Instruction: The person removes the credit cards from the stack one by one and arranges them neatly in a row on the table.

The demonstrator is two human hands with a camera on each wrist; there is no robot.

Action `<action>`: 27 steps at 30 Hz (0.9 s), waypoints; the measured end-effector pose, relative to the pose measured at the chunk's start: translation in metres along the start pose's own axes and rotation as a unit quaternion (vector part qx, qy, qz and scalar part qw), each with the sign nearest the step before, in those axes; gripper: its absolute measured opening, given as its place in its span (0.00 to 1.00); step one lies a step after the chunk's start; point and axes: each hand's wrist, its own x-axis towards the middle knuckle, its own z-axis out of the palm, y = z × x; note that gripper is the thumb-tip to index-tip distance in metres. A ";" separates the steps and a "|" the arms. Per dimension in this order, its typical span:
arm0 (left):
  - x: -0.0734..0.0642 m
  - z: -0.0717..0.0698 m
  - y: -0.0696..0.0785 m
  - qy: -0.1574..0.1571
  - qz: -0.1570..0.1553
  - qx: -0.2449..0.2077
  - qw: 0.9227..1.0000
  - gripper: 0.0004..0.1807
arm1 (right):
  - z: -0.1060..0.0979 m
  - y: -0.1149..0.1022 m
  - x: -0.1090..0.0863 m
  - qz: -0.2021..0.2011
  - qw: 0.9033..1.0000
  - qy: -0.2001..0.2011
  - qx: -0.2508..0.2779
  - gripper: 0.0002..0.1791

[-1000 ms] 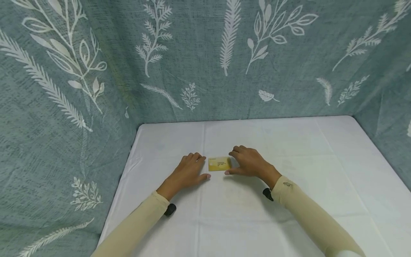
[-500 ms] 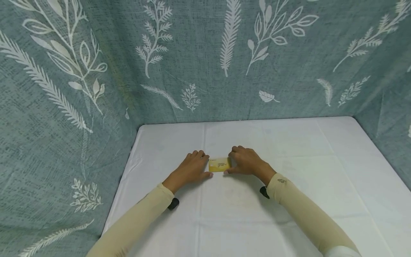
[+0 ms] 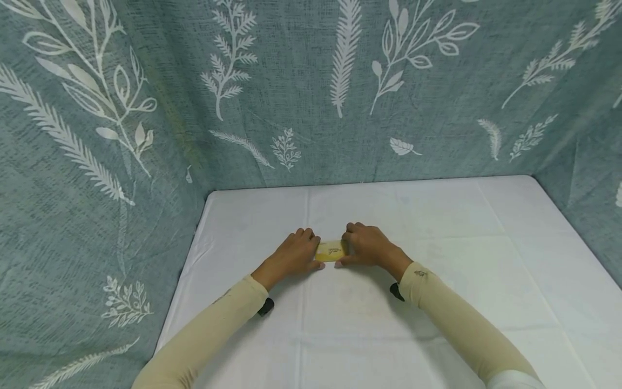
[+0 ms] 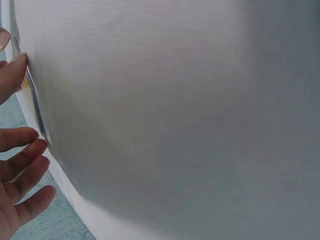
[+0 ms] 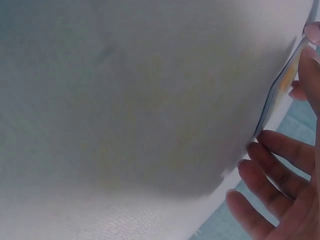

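A small yellow card (image 3: 330, 252) with dark print lies near the middle of the white tabletop in the head view. My left hand (image 3: 293, 254) grips its left end, thumb at the near edge and fingertips at the far edge. On the opposite end, my right hand (image 3: 367, 246) holds it the same way. The card's thin dark edge (image 4: 35, 102) shows between thumb and index finger in the left wrist view. From the right wrist, the card's edge (image 5: 268, 102) appears with a slight bend partway along. Fingers cover both ends of the card.
A white cloth (image 3: 466, 302) with fold creases covers the table. Behind and to the left hangs a green-blue curtain (image 3: 301, 92) with white leaf patterns. Dark wrist-worn devices (image 3: 265, 307) sit under both sleeves.
My left hand has moved right, from apart from the card to gripping its left end. The right hand has shifted slightly left, and more of the card is now covered.
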 end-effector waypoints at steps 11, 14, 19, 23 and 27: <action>0.004 0.004 0.000 0.013 0.012 0.007 1.000 0.31 | 0.001 -0.002 0.002 -0.022 1.000 0.002 -0.006 0.35; 0.005 0.005 0.000 0.021 0.015 0.008 1.000 0.29 | 0.001 -0.003 0.001 -0.028 1.000 0.007 -0.011 0.35; 0.007 0.005 0.001 0.013 0.011 -0.017 1.000 0.27 | 0.000 -0.003 0.000 -0.032 0.999 0.007 -0.009 0.35; 0.008 0.004 0.001 0.004 0.008 -0.023 1.000 0.27 | 0.000 -0.002 0.000 -0.030 1.000 0.000 -0.008 0.36; 0.008 0.004 0.002 0.009 0.007 -0.024 1.000 0.26 | 0.001 -0.001 -0.001 -0.032 0.999 0.003 -0.005 0.35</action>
